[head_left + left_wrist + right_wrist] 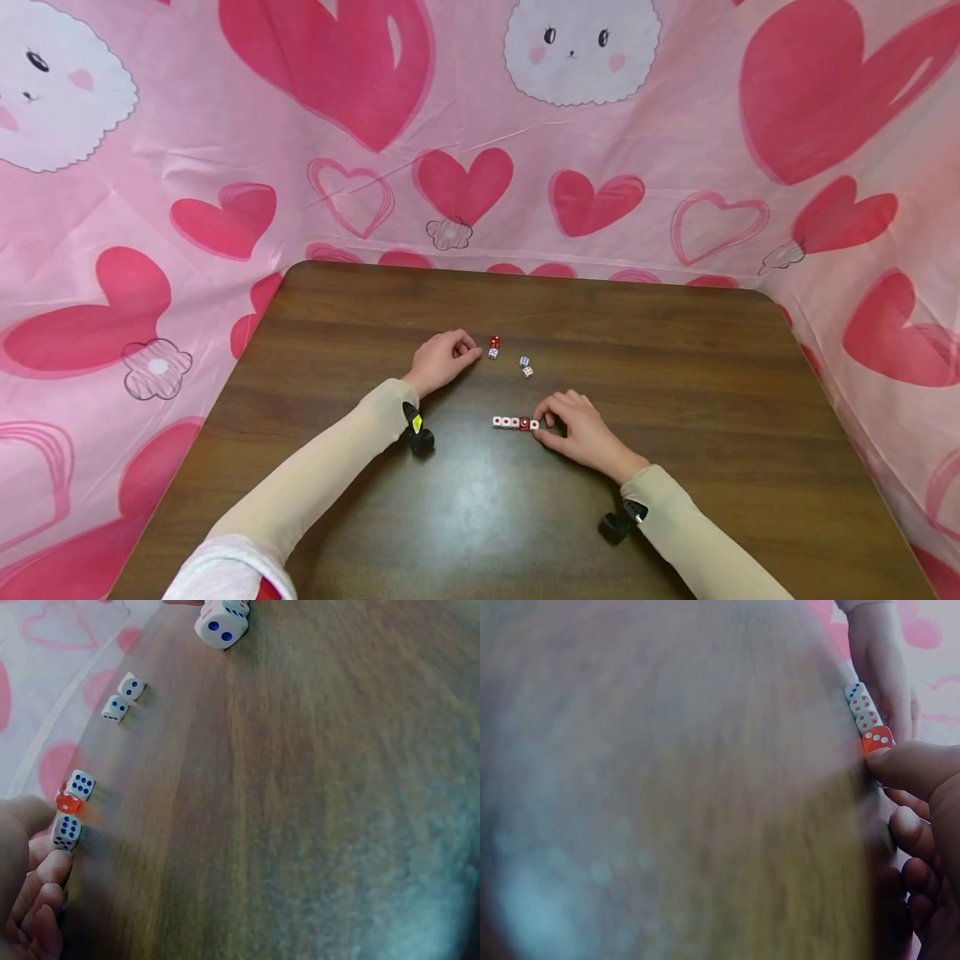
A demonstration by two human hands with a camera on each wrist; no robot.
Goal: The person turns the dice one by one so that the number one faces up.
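My left hand [444,360] curls at the middle of the table, its thumb and fingertips around a white die [67,833] with blue pips. Just past those fingertips are a red die [495,341] and another white die [492,354]. My right hand [583,429] pinches the white end die [535,425] of a short row. This row has white dice [506,422] on the left and a red die [524,423] beside the pinched one. In the right wrist view the thumb [911,766] overlaps the red die and hides the end die.
Two white dice [526,367] lie close together right of the left hand, beyond the row. The brown wooden table [360,325] meets a pink heart-patterned cloth [465,125] at its back and sides. Each wrist wears a small black camera [422,440].
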